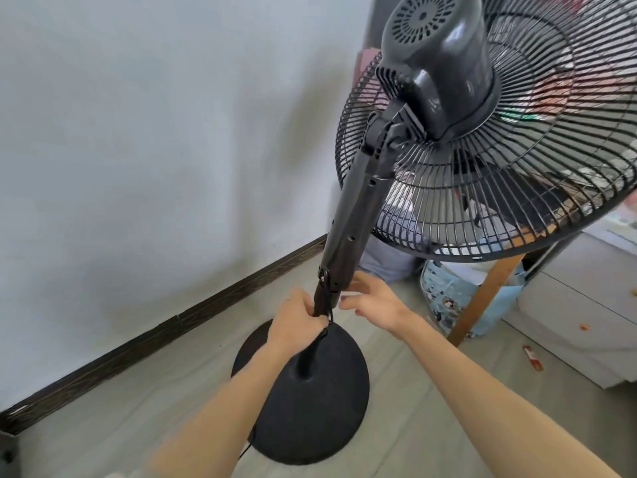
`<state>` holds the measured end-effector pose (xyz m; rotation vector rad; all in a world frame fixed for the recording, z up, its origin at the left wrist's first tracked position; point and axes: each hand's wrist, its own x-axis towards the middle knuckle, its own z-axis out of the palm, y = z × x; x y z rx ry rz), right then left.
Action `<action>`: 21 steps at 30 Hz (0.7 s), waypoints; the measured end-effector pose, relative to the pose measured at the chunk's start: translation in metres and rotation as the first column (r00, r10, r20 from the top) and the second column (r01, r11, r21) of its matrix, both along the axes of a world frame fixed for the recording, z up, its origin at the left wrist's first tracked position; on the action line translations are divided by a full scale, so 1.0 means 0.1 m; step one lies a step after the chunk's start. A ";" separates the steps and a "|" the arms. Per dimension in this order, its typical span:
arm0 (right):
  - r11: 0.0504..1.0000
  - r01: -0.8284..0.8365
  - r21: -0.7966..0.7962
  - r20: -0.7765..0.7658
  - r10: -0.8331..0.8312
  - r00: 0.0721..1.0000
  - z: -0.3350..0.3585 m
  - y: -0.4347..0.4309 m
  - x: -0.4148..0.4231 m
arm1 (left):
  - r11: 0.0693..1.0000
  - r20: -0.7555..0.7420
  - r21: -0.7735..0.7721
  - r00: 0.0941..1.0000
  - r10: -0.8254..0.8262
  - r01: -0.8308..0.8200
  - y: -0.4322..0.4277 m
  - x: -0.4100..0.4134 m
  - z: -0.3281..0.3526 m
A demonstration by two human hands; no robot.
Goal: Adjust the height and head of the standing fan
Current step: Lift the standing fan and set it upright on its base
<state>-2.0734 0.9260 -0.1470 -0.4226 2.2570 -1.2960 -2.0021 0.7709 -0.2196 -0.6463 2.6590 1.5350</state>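
A black standing fan rises in front of me from a round base (310, 415) on the floor. Its upper pole (355, 215) leans up to the motor housing (437, 60) and wire grille (537, 174) at the top right. My left hand (296, 320) is wrapped around the lower pole just under the height collar (327, 288). My right hand (375, 301) sits on the other side of the collar with fingers spread, fingertips at or almost touching it. A cord runs down from the collar past the base.
A white wall with a dark skirting board (165, 343) runs along the left. Behind the fan are a wooden leg (482, 298), a light blue patterned bag (444, 298) and white furniture (579, 326). A small red-and-white packet (532, 357) lies on the grey floor.
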 end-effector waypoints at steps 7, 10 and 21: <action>0.977 0.068 -0.204 -0.036 -0.077 0.996 0.14 -0.16 -0.12 | 0.975 -0.104 -0.092 0.976 0.194 -0.203 0.33 0.12 -0.19; 0.976 0.082 -0.203 -0.067 -0.098 0.993 0.13 -0.21 -0.11 | 0.988 -0.135 -0.059 0.982 0.135 -0.144 0.38 0.09 -0.16; 0.963 0.148 -0.224 -0.106 -0.175 0.979 0.14 -0.34 -0.13 | 0.976 0.240 0.148 0.951 -0.194 0.162 -0.83 0.39 0.43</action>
